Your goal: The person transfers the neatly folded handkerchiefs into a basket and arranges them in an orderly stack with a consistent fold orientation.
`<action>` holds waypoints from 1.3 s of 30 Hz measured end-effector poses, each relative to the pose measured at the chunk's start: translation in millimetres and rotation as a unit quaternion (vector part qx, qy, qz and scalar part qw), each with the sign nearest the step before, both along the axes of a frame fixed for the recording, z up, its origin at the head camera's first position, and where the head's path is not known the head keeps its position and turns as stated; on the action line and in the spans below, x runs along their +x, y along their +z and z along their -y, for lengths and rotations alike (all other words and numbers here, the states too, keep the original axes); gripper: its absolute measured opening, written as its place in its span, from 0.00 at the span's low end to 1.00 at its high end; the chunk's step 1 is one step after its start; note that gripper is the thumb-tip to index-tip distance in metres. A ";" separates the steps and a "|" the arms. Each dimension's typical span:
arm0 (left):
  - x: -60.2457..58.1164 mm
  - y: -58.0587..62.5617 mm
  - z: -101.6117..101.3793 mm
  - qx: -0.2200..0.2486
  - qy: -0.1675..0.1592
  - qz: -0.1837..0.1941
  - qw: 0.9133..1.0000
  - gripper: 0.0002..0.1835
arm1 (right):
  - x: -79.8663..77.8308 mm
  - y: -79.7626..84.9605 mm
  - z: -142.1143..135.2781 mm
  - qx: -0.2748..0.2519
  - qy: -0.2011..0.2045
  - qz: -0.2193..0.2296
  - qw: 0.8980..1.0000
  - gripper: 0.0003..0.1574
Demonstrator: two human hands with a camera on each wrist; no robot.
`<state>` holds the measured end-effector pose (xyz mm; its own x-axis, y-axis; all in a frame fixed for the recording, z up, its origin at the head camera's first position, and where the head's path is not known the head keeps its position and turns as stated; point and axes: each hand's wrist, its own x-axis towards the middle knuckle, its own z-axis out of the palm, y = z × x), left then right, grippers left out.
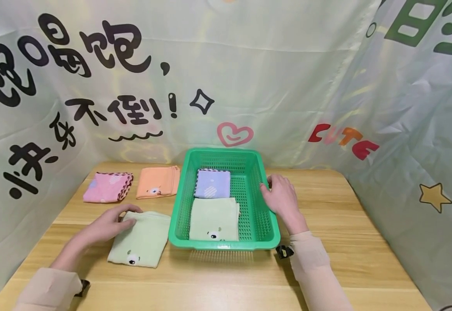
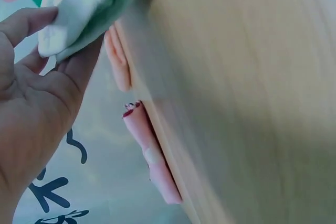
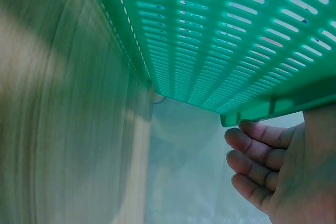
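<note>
A folded pale green towel (image 1: 144, 239) with a small animal face lies left of the green plastic basket (image 1: 225, 245). My left hand (image 1: 111, 222) pinches this towel by its far left corner, thumb on one face and fingers on the other, as the left wrist view shows. At the basket's right rim is my right hand (image 1: 282, 196), its thumb over the rim and its other fingers (image 3: 254, 174) loosely bent outside the wall. In the basket lie a folded purple towel (image 1: 212, 183) at the back left and another folded pale green towel (image 1: 214, 218) in front of it.
Behind the left hand, a folded pink towel (image 1: 107, 188) with a checked edge and a folded orange towel (image 1: 157, 182) rest on the wooden table (image 1: 327, 259). A printed cloth backdrop (image 1: 288, 86) hangs behind the table and along its sides.
</note>
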<state>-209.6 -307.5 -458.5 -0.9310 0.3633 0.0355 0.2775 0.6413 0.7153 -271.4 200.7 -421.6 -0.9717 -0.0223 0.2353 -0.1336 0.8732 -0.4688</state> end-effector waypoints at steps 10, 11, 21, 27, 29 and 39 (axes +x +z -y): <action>8.3 16.2 -10.8 0.083 0.009 0.010 0.996 0.16 | 0.7 0.6 0.5 -0.005 0.000 0.003 1.000 0.23; 8.9 18.6 -11.5 0.086 0.009 0.007 0.996 0.16 | 0.8 0.6 0.4 -0.005 0.000 0.002 1.000 0.23; 9.7 42.5 -14.1 0.094 0.017 -0.045 0.994 0.17 | 1.1 0.5 0.3 -0.006 0.000 0.006 1.000 0.23; 4.4 61.5 -12.8 0.118 0.029 -0.068 0.990 0.16 | 1.3 2.1 0.5 -0.006 -0.002 0.009 1.000 0.24; 1.8 68.6 -12.0 0.113 0.030 -0.093 0.989 0.16 | 1.3 2.4 0.4 -0.006 -0.002 0.010 1.000 0.24; -14.5 103.9 -15.2 0.162 0.042 -0.042 0.985 0.17 | 1.3 1.8 0.8 -0.007 -0.002 0.010 1.000 0.23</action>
